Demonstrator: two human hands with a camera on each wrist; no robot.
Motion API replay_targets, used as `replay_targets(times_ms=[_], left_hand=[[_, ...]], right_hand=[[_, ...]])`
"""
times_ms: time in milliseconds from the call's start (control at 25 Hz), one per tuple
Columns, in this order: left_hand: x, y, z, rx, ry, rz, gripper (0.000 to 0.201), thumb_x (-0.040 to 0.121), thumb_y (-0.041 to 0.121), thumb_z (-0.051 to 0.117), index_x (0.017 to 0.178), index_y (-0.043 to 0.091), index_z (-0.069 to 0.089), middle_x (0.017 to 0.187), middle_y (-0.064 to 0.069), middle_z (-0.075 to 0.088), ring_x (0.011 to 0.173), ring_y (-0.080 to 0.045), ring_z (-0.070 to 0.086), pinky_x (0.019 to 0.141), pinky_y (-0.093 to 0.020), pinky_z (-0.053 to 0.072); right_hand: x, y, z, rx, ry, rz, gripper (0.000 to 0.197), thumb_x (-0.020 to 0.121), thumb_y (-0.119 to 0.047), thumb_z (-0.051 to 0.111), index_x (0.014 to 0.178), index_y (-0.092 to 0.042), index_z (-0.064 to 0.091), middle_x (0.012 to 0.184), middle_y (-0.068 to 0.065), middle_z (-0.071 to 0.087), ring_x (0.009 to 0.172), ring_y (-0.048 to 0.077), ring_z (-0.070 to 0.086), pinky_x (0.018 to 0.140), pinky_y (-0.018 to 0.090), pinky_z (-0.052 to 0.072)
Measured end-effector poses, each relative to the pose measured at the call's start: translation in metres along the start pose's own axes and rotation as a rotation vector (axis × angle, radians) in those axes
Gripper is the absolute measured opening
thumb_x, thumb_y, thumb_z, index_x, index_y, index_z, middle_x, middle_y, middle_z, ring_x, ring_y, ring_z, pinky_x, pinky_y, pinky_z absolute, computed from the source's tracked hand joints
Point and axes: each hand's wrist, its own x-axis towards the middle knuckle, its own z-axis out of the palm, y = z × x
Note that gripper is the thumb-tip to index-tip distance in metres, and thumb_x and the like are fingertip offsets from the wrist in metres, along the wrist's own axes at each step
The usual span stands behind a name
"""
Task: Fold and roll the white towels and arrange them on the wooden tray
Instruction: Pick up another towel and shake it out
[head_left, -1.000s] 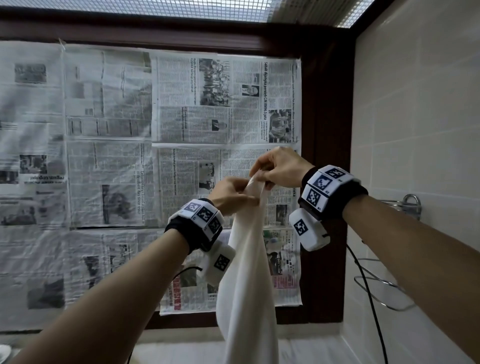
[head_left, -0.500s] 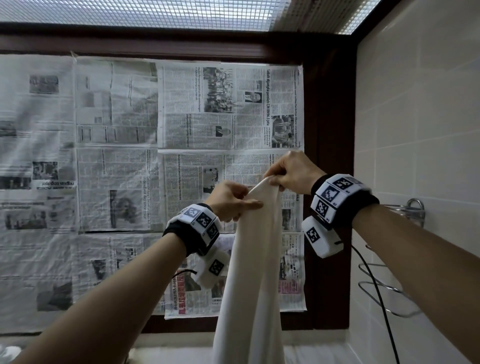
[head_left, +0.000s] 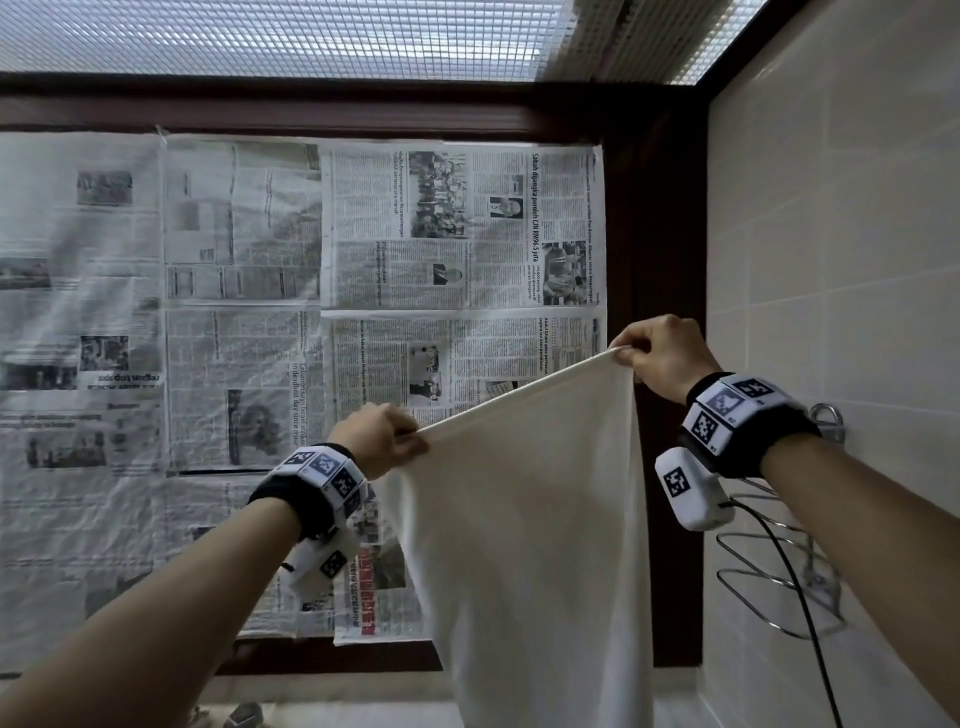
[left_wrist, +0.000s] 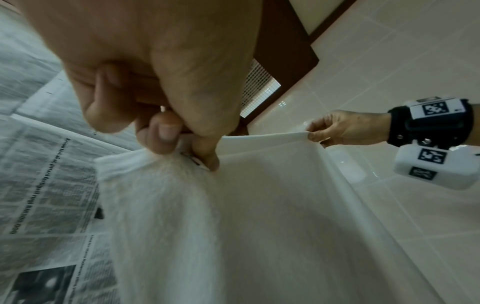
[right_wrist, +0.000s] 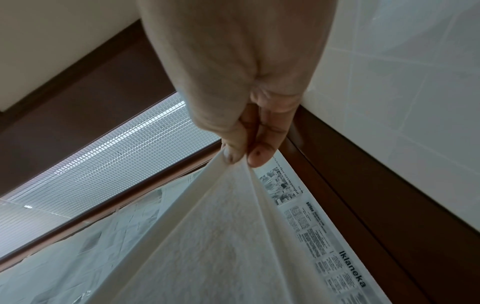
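A white towel (head_left: 530, 519) hangs spread in the air in front of me, its top edge stretched taut and slanting up to the right. My left hand (head_left: 384, 441) pinches the towel's lower left corner (left_wrist: 197, 156) between thumb and fingers. My right hand (head_left: 649, 353) pinches the higher right corner (right_wrist: 233, 162), and it shows in the left wrist view too as the right hand (left_wrist: 337, 129). The towel's lower part runs out of the frame at the bottom. No wooden tray is in view.
Newspaper sheets (head_left: 311, 312) cover the window ahead inside a dark wooden frame (head_left: 654, 364). A tiled wall (head_left: 841, 260) stands close on the right with a chrome wire rack (head_left: 779, 582) fixed to it. A cable hangs from my right wrist.
My hands, close together a second ago with the towel bunched between them, have drawn apart. The right hand moved right, the left down and left, spreading the towel's top edge wide.
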Motion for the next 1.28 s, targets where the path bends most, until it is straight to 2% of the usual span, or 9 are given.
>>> replay_targets(times_ms=[200,400,520,720,840,960,1040,1120,1280], left_hand=[[-0.004,-0.008,-0.019,-0.143,0.156,-0.166,0.027,0.086,0.046,0.068,0.066,0.028,0.07,0.061,0.006,0.062,0.057,-0.017,0.057,0.053,-0.024,0.042],[-0.018,0.01,-0.042,-0.61,0.381,-0.275,0.02,0.09,0.031,0.068,0.076,0.018,0.071,0.049,0.014,0.056,0.049,-0.006,0.047,0.044,-0.017,0.037],[-0.029,0.028,-0.068,-0.869,0.489,-0.319,0.02,0.088,0.036,0.07,0.076,0.02,0.068,0.044,0.015,0.051,0.044,-0.004,0.044,0.038,-0.015,0.033],[-0.036,0.045,-0.124,-1.043,0.537,-0.228,0.028,0.079,0.035,0.076,0.06,0.02,0.061,0.052,0.002,0.041,0.043,-0.012,0.034,0.041,-0.016,0.025],[-0.031,0.048,-0.134,-1.137,0.54,-0.181,0.016,0.079,0.025,0.075,0.079,0.01,0.069,0.057,-0.002,0.037,0.041,-0.012,0.025,0.04,-0.018,0.015],[-0.026,0.038,-0.114,-1.119,0.468,-0.258,0.022,0.078,0.02,0.074,0.092,0.005,0.067,0.054,-0.001,0.038,0.038,-0.009,0.024,0.037,-0.016,0.013],[-0.027,0.024,-0.082,-1.05,0.429,-0.389,0.01,0.077,0.017,0.075,0.07,0.013,0.069,0.045,0.004,0.039,0.034,-0.008,0.027,0.034,-0.012,0.018],[-0.034,0.008,-0.035,-0.989,0.402,-0.49,0.02,0.079,0.015,0.076,0.06,0.015,0.072,0.042,0.003,0.05,0.033,-0.011,0.043,0.032,-0.015,0.033],[-0.062,-0.014,0.085,-1.056,0.293,-0.588,0.01,0.088,0.007,0.069,0.082,-0.001,0.068,0.051,-0.004,0.064,0.042,-0.013,0.063,0.044,-0.022,0.053]], right_hand=[[-0.003,0.012,-0.005,0.001,0.082,0.079,0.007,0.091,-0.017,0.065,0.092,-0.015,0.072,0.086,0.005,0.069,0.076,0.018,0.062,0.073,0.03,0.051],[-0.017,0.016,-0.013,0.119,0.113,0.169,0.013,0.097,-0.021,0.056,0.099,-0.016,0.067,0.094,0.002,0.064,0.084,0.018,0.06,0.07,0.03,0.051],[-0.021,0.008,-0.023,0.368,0.125,0.224,0.011,0.097,-0.022,0.053,0.092,-0.022,0.064,0.088,0.0,0.063,0.076,0.017,0.061,0.059,0.032,0.055],[-0.016,-0.027,-0.051,0.594,0.173,0.221,0.022,0.1,-0.018,0.044,0.083,-0.027,0.055,0.073,-0.003,0.051,0.055,0.009,0.049,0.036,0.017,0.036],[-0.014,-0.036,-0.057,0.695,0.127,0.245,0.022,0.1,-0.016,0.044,0.085,-0.025,0.056,0.071,-0.003,0.052,0.049,0.006,0.048,0.037,0.016,0.034],[-0.021,-0.029,-0.037,0.663,0.056,0.313,0.022,0.1,-0.015,0.046,0.084,-0.023,0.057,0.071,-0.002,0.053,0.051,0.005,0.051,0.035,0.017,0.038],[-0.033,-0.011,-0.008,0.617,-0.003,0.377,0.02,0.1,-0.014,0.047,0.084,-0.021,0.057,0.071,-0.001,0.052,0.049,0.005,0.051,0.036,0.017,0.042],[-0.052,0.013,0.029,0.579,-0.078,0.456,0.02,0.099,-0.013,0.049,0.082,-0.02,0.058,0.074,0.003,0.054,0.052,0.009,0.054,0.036,0.017,0.044],[-0.113,0.068,0.119,0.456,-0.247,0.608,0.019,0.097,-0.013,0.053,0.08,-0.019,0.06,0.083,0.006,0.058,0.063,0.015,0.061,0.041,0.024,0.052]])
